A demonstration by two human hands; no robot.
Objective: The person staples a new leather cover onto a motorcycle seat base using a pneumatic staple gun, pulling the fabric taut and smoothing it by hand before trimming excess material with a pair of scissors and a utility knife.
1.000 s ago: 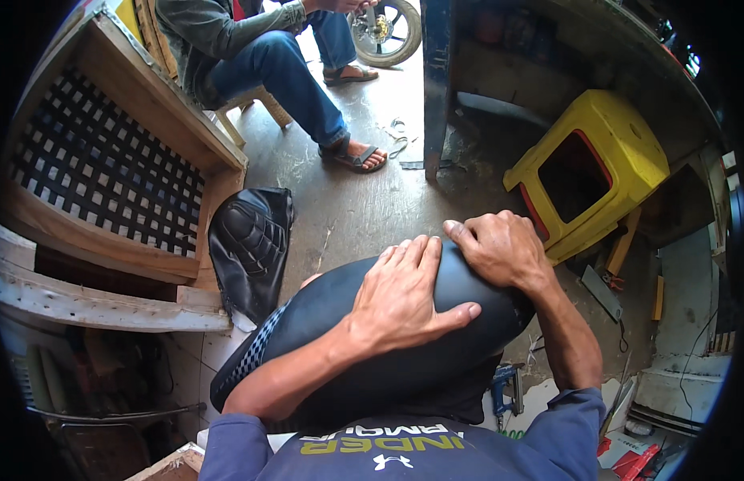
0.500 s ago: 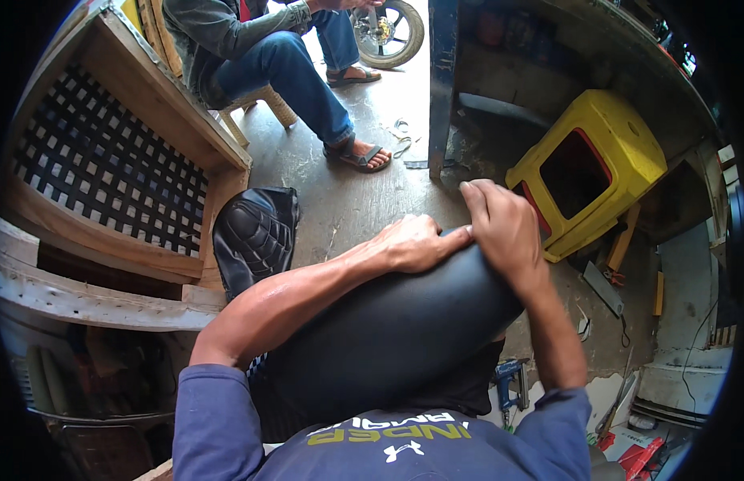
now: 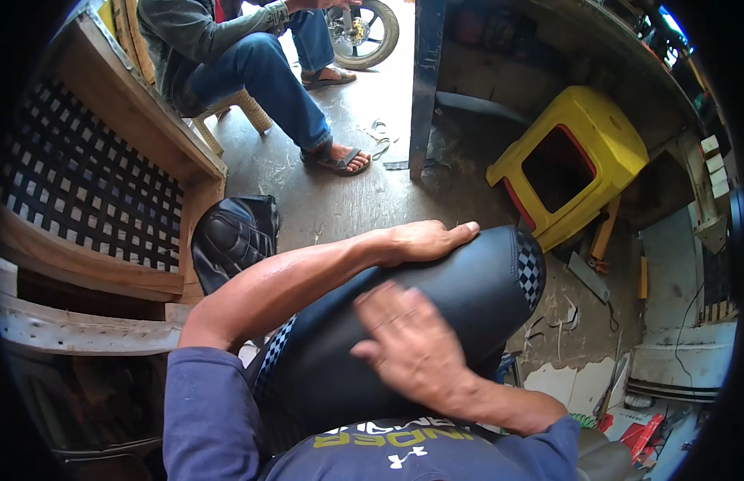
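A black motorcycle seat (image 3: 476, 276) lies across my lap, its smooth cover edged with checkered black-and-white panels. My left hand (image 3: 428, 242) grips its far edge, thumb stretched along the top and the other fingers mostly hidden past the rim. Flat on the middle of the cover rests my right hand (image 3: 412, 341), its fingers stretched out and slightly blurred. Beyond my left forearm, a loose black ribbed seat cover (image 3: 234, 240) leans by a wooden frame.
The wooden frame (image 3: 203, 156) with woven black straps stands at left. A person in jeans (image 3: 260, 88) sits ahead, near a motorcycle wheel (image 3: 364, 36). A yellow plastic stool (image 3: 612, 136) is tipped over at right. A blue tool (image 3: 508, 369) shows partly beside my lap.
My right hand has left the seat's far right end and come back onto the middle of the cover. The checkered end panel now shows. My left hand stays at the far edge.
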